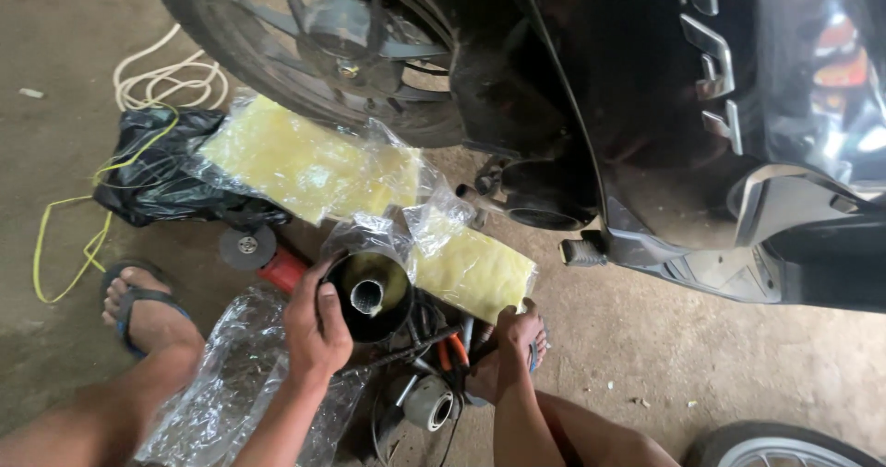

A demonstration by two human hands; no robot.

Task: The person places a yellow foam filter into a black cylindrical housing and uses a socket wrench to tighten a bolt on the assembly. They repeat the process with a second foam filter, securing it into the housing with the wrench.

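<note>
My left hand [314,324] grips the rim of a black round muffler can [374,293] with a metal tube in its middle, held upright over the floor. My right hand [519,330] rests on the near edge of a yellow fibre mat in clear plastic wrap [471,269], its fingers curled on that edge. A second, larger yellow wrapped mat [305,164] lies behind the can, under the motorcycle's rear wheel [305,52].
A black motorcycle body [664,107] fills the upper right, with a footpeg [581,252]. An angle grinder [263,253], black bag [157,176], white and yellow cords [166,79], loose plastic sheet [221,384], tools [443,352] and another tyre [784,444] lie around. My sandalled foot [138,305] is left.
</note>
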